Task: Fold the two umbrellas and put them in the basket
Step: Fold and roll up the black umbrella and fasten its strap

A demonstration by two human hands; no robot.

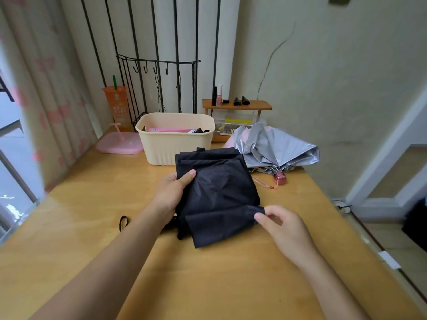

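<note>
Right hand (286, 227) pinches 4 o'clock flap of black fabric umbrella (217, 192), left hand (172, 192) grips its 9 o'clock edge; best pull taut, then wrap tight.

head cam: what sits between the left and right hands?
In the head view, only the black umbrella lies between them. The left hand grips its left edge, and the right hand pinches a fold at its lower right.
</note>
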